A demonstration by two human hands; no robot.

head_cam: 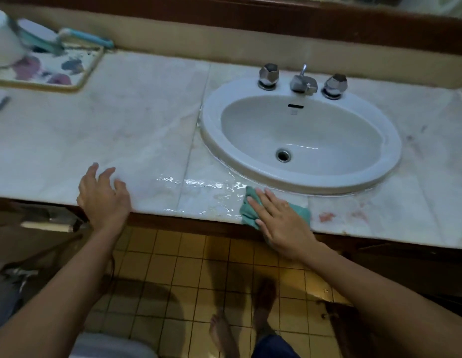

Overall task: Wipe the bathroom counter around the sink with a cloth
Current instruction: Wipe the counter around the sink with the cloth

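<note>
The right grip [279, 220] (a bare hand) lies flat with fingers straight, pressing a crumpled teal cloth [246, 215] onto the front edge of the pale marble bench [121, 125], just in front of the white oval ceramic sink [212, 120]. Wet streaks glisten on the bench left of the cloth. The left grip [103, 195] sits at the bench's front edge, fingers relaxed and spread, holding nothing.

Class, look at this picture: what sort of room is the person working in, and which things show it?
Most likely a bathroom, in a home or hotel. A white oval ceramic sink with chrome taps is set into a pale marble counter, above small yellow floor tiles.
</note>
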